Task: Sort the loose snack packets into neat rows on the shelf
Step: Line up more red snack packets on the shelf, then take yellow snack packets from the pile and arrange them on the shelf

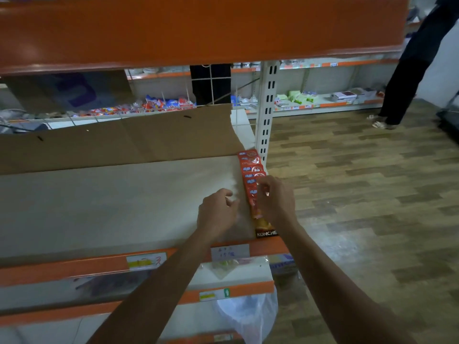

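A row of red snack packets (250, 167) lies overlapped along the right end of the pale shelf (111, 207), running from the cardboard at the back toward the front edge. My right hand (275, 199) pinches the near packets of that row with curled fingers. Just left of the row, my left hand (218, 212) hovers over the shelf board with its fingers loosely curled and nothing visible in them. A packet with a black band reading KONCHE (265, 230) ends the row at the front.
A brown cardboard sheet (119, 142) stands along the shelf's back. An orange shelf (198, 31) hangs close overhead. A white slotted upright (267, 112) marks the right end. Lower shelves hold a clear plastic bag (248, 316). A person (407, 70) stands on the wood floor at the far right.
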### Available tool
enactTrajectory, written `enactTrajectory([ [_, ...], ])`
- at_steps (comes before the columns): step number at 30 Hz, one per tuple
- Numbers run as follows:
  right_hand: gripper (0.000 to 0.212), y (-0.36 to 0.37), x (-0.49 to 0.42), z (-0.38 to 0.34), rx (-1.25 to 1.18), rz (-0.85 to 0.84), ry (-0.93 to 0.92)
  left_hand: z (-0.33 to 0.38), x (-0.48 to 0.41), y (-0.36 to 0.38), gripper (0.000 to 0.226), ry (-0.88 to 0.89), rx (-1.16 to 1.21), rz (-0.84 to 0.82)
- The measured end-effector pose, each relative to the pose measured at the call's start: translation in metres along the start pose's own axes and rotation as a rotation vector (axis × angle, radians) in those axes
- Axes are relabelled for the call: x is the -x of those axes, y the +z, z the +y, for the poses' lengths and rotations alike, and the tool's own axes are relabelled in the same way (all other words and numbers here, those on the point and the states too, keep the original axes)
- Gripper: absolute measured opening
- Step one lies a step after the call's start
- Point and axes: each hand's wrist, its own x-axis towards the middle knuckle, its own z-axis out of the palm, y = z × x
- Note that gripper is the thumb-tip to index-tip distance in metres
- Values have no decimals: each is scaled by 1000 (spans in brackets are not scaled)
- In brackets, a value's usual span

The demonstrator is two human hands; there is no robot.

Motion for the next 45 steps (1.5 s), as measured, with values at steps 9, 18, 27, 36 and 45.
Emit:
enactTrajectory([
  [9,28,75,43,-97,20,-216,-274,-87,21,-78,40,21,-223,159],
  [18,28,191,127,-251,-100,-399,-433,-245,84,-213,39,-99,-323,365],
  [27,28,297,200,-376,-153,-513,-505,-378,131,-324,40,-186,-415,481],
  [36,30,404,223,-509,-185,-627,-636,-497,126,-426,42,-329,-446,565],
  [45,30,524,203,-633,-188,-767,-640,-607,83,-530,50,-522,-475,572],
])
